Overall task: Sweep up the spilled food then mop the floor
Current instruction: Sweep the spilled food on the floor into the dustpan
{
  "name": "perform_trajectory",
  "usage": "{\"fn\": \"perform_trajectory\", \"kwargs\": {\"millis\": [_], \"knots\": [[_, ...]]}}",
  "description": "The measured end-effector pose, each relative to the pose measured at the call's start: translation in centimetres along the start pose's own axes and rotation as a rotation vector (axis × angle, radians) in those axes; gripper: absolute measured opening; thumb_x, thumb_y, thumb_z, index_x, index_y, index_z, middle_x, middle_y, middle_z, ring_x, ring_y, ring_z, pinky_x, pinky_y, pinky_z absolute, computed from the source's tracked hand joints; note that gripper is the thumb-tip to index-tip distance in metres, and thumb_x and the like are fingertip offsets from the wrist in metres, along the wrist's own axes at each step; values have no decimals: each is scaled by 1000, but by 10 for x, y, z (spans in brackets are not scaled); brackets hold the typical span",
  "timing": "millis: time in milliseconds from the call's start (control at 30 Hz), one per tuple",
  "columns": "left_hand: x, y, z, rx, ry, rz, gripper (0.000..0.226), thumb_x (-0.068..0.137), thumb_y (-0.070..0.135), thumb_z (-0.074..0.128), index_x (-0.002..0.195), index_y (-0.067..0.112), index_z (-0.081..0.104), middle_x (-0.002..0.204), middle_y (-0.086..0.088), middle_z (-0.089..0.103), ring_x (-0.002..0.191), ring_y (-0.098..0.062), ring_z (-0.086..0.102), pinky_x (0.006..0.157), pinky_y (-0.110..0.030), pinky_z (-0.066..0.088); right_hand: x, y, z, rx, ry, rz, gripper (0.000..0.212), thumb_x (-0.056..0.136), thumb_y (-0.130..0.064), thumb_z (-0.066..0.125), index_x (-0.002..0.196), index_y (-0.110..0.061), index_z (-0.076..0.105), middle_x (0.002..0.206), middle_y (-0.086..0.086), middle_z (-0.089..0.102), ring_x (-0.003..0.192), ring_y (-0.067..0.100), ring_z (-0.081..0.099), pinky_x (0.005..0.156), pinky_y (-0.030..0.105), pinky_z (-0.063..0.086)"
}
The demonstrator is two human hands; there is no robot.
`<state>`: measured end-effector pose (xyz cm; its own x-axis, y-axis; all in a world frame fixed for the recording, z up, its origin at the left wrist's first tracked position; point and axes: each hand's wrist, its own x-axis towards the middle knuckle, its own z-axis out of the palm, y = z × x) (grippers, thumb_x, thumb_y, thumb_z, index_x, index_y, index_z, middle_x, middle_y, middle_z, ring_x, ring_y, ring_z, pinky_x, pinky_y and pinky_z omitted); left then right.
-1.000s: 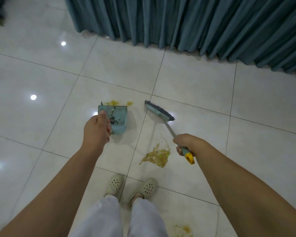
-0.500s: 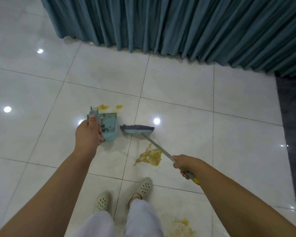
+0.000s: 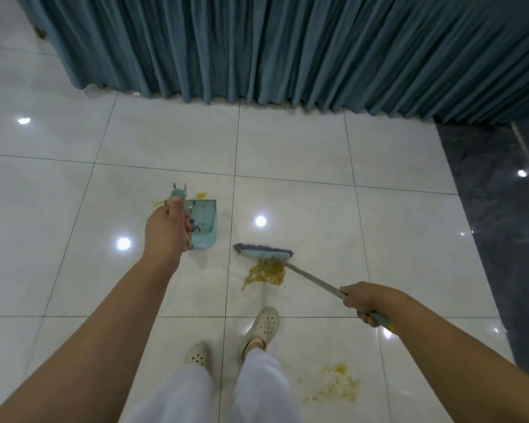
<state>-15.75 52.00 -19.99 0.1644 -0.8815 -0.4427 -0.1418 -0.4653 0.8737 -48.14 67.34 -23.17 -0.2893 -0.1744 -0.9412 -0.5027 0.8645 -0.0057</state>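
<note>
The sweeping was only partly done, judging by the floor: 1 pile of spilled food [image 3: 264, 272] lay just behind the broom head [image 3: 264, 251], a thinner scatter [image 3: 330, 384] sat near the right shoe, and yellow smears [image 3: 200, 196] showed beyond the dustpan [image 3: 202, 222]. Mopping had not begun; no mop was visible.

The left hand [image 3: 165, 230] gripped the dustpan handle, its pan seemingly holding a few scraps. The right hand [image 3: 364, 303] was curled round the broom's handle. The broom's long axis ran from that hand forward and leftward, its head lying crosswise at the pile's far edge.
</note>
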Motion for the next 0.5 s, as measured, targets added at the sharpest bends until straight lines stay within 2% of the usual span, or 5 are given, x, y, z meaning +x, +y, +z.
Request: {"fn": "perform_trajectory", "kwargs": {"millis": [133,267,400,500], "knots": [[-8,-3,-8,4,-28,5,44,100,44,38,77,10,54,60,-2,48,45,-13,40,35,-14,32,-5,13,1,176,34,31,43,101,-17,40,144,-22,39,68,6,44,50,12,37,39,17,34],[-13,-9,-17,12,-47,8,45,98,46,39,81,8,57,52,2,48,35,-7,38,36,-15,31,11,14,4,369,64,40,43,102,-18,43,145,-19,40,67,7,44,49,12,36,33,13,35],[-12,-18,-21,74,-60,5,49,99,47,38,89,4,59,56,-1,47,42,-13,38,42,-21,32,40,12,22,470,57,84,39,101,-18,45,140,-12,43,67,9,44,49,12,36,32,12,35],[-13,-24,-22,106,-76,9,50,99,47,37,91,3,59,58,-2,47,44,-14,38,42,-22,33,48,12,50,501,24,114,40,102,-16,42,141,-15,39,68,9,44,49,13,35,32,11,35]]}}
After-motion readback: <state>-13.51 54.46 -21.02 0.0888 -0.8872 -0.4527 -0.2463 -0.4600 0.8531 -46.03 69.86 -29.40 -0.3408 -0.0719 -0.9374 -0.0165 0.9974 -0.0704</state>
